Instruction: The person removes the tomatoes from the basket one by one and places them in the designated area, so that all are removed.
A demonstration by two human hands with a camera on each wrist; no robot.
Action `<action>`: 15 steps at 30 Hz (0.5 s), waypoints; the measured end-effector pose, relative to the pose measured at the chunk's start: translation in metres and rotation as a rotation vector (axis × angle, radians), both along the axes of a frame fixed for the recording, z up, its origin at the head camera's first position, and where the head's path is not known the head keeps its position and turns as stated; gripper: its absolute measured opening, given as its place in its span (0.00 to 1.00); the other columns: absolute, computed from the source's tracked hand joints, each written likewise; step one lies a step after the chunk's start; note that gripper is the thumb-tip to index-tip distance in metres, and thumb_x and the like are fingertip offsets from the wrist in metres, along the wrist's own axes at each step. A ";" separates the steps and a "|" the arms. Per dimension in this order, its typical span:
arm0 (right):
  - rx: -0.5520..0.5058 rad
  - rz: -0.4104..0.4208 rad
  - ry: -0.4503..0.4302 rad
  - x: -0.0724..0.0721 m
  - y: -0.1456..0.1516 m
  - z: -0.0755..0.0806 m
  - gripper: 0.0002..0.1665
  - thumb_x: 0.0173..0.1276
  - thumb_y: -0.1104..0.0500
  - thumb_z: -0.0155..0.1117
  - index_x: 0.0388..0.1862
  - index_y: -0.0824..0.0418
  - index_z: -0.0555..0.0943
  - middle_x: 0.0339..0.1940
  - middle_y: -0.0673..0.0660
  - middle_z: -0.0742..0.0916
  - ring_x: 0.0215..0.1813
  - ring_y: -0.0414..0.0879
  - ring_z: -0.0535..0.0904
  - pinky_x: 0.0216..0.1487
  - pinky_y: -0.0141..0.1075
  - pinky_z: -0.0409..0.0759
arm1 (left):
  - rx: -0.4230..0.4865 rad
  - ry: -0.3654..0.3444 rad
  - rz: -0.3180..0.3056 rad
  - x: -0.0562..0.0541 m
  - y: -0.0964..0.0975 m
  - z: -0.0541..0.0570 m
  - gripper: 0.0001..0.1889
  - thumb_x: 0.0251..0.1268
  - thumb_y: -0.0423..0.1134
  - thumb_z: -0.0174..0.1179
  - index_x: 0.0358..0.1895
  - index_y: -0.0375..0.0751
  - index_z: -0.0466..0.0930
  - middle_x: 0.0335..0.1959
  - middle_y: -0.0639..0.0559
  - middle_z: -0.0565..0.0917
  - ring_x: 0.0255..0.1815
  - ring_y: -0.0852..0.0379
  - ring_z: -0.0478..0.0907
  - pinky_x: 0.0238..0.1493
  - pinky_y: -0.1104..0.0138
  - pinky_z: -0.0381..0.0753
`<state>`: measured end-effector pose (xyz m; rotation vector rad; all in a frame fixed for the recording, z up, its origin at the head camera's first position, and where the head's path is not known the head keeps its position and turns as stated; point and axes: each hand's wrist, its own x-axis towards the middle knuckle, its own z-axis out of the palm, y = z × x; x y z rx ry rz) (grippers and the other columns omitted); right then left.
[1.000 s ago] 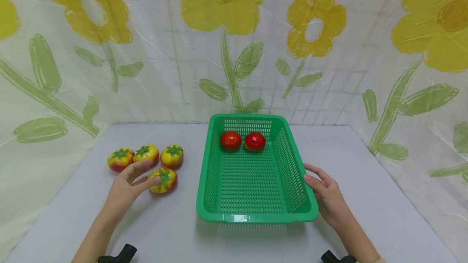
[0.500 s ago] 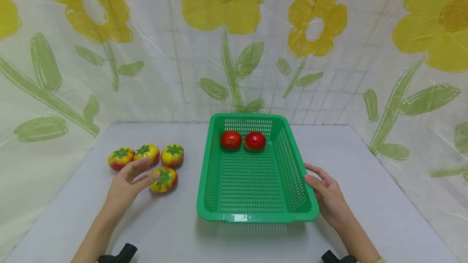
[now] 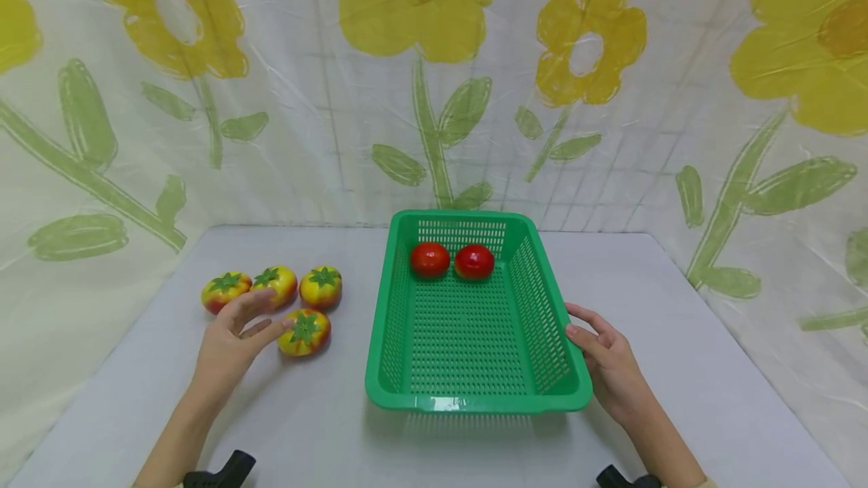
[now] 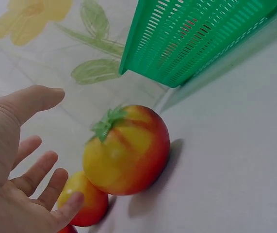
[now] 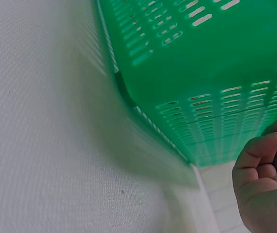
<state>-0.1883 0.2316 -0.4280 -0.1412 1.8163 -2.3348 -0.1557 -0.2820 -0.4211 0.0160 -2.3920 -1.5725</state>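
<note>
My left hand (image 3: pixel 230 341), fingers spread and loosely bent, hovers at the near left of a group of toy tomatoes. Its thumb tip overlaps the nearest yellow-and-red tomato (image 3: pixel 305 332) in the head view. In the left wrist view a gap shows between the thumb and that tomato (image 4: pixel 128 150). Three more stand behind: a left tomato (image 3: pixel 225 291), a middle tomato (image 3: pixel 279 282) and a right tomato (image 3: pixel 321 287). My right hand (image 3: pixel 613 367) grips the right rim of the green basket (image 3: pixel 475 403), thumb at the rim. In the right wrist view its curled fingers (image 5: pixel 264 150) meet the basket wall.
Two red toy tomatoes, a left one (image 3: pixel 429 259) and a right one (image 3: pixel 474 261), lie at the far end inside the basket. The white table (image 3: pixel 305 428) ends at a flower-printed curtain (image 3: pixel 291 149). Black wrist straps (image 3: pixel 220 471) show at the bottom.
My left fingers have drawn slightly back to the left over the tomatoes. The right hand, basket and all tomatoes stay in place.
</note>
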 end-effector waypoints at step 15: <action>-0.035 -0.003 -0.046 -0.001 0.000 -0.003 0.25 0.76 0.60 0.57 0.69 0.58 0.67 0.50 0.56 0.87 0.48 0.47 0.85 0.49 0.39 0.82 | 0.032 0.156 -0.138 -0.007 0.044 0.062 0.28 0.64 0.38 0.68 0.66 0.43 0.71 0.62 0.51 0.74 0.62 0.57 0.72 0.55 0.73 0.74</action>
